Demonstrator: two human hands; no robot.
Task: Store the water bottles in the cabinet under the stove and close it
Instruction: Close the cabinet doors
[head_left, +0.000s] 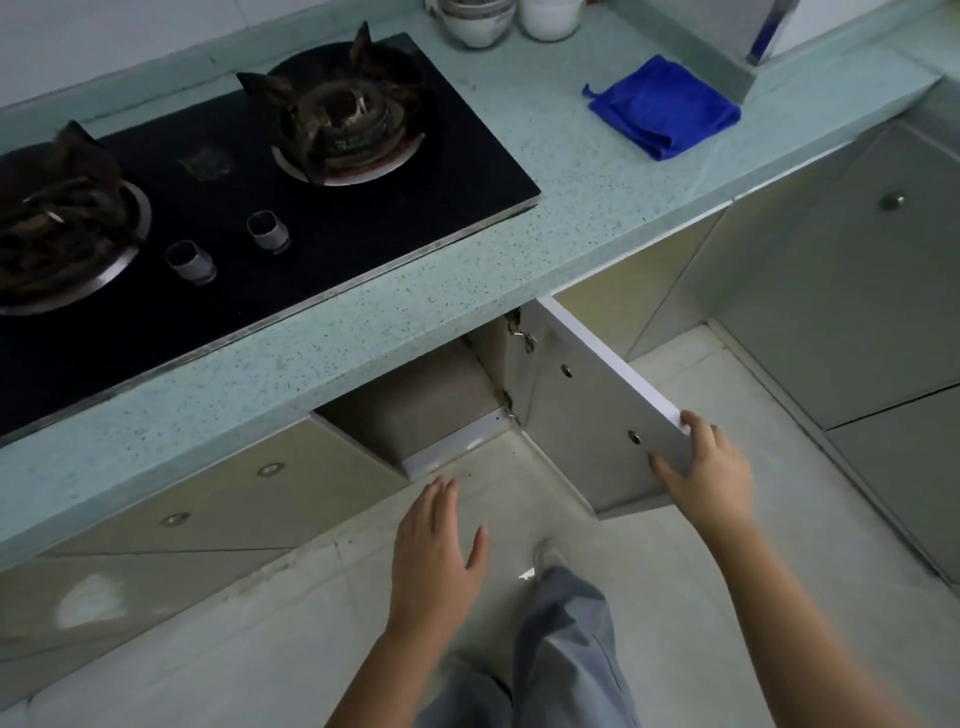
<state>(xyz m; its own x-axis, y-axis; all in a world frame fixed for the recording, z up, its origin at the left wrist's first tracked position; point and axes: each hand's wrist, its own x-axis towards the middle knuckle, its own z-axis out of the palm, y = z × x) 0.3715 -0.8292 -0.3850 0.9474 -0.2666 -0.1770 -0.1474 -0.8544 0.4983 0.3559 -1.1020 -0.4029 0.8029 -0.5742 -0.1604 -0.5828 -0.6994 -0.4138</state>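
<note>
The cabinet (441, 410) under the black gas stove (249, 171) stands open, and the part of its inside that I can see is bare and grey. Its door (582, 415) swings out to the right. My right hand (701, 467) grips the door's outer edge, fingers wrapped over it. My left hand (436, 551) hovers in front of the cabinet opening, fingers spread, holding nothing. No water bottle shows anywhere in view; the deeper part of the cabinet is hidden under the countertop.
A speckled green countertop (571, 208) carries a folded blue cloth (662, 106) and white bowls (478, 21) at the back. Closed cabinet doors (857, 260) run along the right. My leg in grey trousers (566, 639) stands on the pale tiled floor.
</note>
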